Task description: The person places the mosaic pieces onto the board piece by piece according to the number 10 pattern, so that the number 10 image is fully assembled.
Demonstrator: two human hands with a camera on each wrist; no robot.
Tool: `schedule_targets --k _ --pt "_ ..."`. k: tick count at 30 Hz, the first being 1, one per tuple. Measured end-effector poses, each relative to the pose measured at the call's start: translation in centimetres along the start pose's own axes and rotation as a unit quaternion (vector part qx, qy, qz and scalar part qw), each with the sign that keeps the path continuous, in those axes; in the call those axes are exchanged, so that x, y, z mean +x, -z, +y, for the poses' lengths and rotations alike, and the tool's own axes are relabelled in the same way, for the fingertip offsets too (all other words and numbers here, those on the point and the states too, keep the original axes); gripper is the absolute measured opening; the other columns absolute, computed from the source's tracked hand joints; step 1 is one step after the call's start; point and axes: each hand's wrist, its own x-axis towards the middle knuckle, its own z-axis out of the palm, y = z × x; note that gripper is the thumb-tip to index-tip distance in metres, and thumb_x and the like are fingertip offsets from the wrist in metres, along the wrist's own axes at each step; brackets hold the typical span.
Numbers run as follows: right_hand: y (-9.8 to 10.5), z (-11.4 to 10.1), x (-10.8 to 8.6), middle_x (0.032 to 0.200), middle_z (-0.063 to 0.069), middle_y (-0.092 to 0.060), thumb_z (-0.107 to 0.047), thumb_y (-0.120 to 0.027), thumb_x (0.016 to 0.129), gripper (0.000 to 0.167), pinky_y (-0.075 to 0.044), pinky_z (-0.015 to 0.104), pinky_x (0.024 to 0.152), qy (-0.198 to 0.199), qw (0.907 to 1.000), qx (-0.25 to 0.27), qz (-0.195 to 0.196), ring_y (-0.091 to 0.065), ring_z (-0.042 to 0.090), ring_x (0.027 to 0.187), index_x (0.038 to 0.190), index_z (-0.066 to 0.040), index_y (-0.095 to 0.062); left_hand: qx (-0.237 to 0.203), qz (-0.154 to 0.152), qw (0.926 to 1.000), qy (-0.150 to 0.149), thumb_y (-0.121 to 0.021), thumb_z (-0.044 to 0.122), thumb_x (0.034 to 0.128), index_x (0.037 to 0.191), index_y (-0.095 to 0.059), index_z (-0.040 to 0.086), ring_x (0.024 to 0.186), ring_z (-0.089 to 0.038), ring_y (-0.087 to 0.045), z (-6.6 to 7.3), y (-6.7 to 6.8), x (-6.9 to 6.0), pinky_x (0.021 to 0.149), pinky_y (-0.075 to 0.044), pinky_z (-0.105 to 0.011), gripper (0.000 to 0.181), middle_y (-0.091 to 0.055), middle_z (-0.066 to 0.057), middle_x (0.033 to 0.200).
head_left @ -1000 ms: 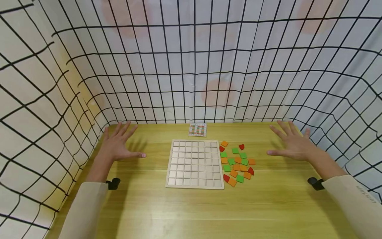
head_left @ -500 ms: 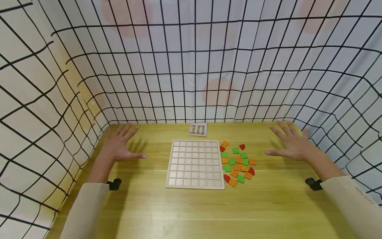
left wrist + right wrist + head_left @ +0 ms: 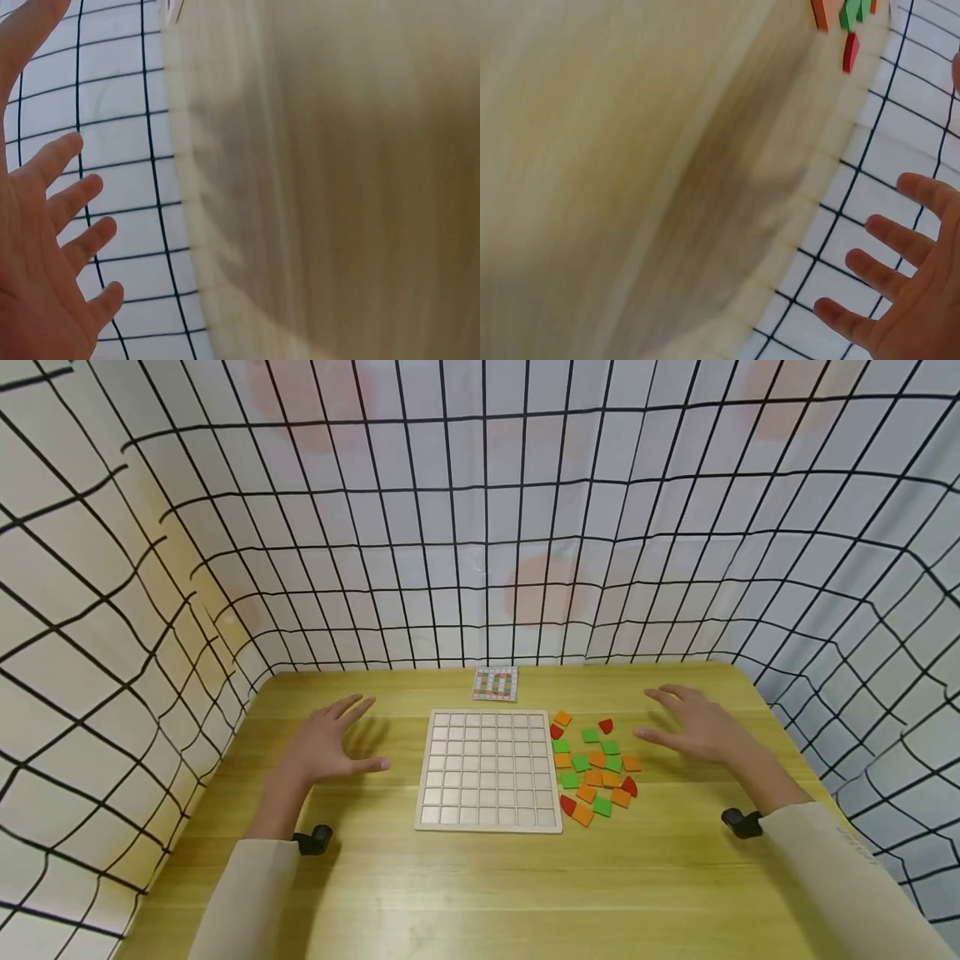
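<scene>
A pale grid board (image 3: 491, 772) with rows of square recesses lies flat on the table. Right of it several loose tiles are spread: orange squares (image 3: 594, 778), green squares (image 3: 602, 807) and red rounded pieces (image 3: 606, 726). My left hand (image 3: 327, 745) hovers left of the board, fingers spread and nothing in it. Over on the other side, my right hand (image 3: 693, 727) hangs in the air to the right of the tiles, also holding nothing. Both wrist views show the fingers apart, and a few tiles show at the top of the right wrist view.
Behind the board lies a small card (image 3: 495, 683) printed with a coloured grid pattern. A black wire-like grid (image 3: 487, 543) over white sheeting borders the wooden table (image 3: 450, 893) at the back and both sides.
Both hands have moved inward, the left to the right and the right to the left, nearer the board and tiles. The board, tiles and card lie as before.
</scene>
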Motion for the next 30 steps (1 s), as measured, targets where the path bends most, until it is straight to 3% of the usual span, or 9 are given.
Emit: schedule_targets --k 12,16,22,30 --pt "-3.3 -3.0 2.0 0.139 0.025 -0.061 -0.058 -0.052 0.103 0.070 -0.048 0.066 0.104 -0.020 0.9977 0.062 0.020 -0.055 0.046 0.129 0.144 -0.002 -0.057 -0.060 -0.032 0.9974 -0.020 -0.073 0.083 0.0691 0.156 -0.048 0.024 0.145 -0.042 -0.044 2.9 -2.6 0.4 0.122 -0.027 -0.068 0.108 -0.046 -0.011 0.160" --pt "-4.2 -4.2 2.7 0.130 0.023 -0.067 -0.054 -0.056 0.102 0.064 -0.052 0.062 0.099 -0.032 0.9950 0.089 0.034 -0.062 0.041 0.119 0.136 -0.001 -0.063 -0.061 -0.036 0.9967 -0.038 -0.076 0.081 0.0671 0.155 -0.049 0.023 0.145 -0.041 -0.045 3.7 -3.4 0.3 0.122 -0.029 -0.065 0.108 -0.048 -0.012 0.159" --pt "-5.2 -5.4 3.4 0.110 0.019 -0.069 -0.046 -0.065 0.100 0.052 -0.056 0.053 0.087 -0.044 0.9944 0.080 0.053 -0.062 0.032 0.096 0.122 0.001 -0.070 -0.082 -0.047 0.9942 -0.050 -0.080 0.078 0.0637 0.153 -0.051 0.025 0.147 -0.040 -0.044 4.9 -3.9 -0.1 0.119 -0.034 -0.065 0.108 -0.047 -0.009 0.160" --pt "-5.4 -5.8 3.2 0.113 0.023 -0.069 -0.037 -0.071 0.096 0.045 -0.056 0.057 0.093 -0.066 0.9922 0.089 0.059 -0.064 0.039 0.104 0.115 0.004 -0.074 -0.111 -0.075 0.9892 -0.059 -0.085 0.076 0.0617 0.155 -0.049 0.025 0.150 -0.041 -0.038 5.7 -4.6 -0.8 0.118 -0.034 -0.068 0.112 -0.041 -0.009 0.164"
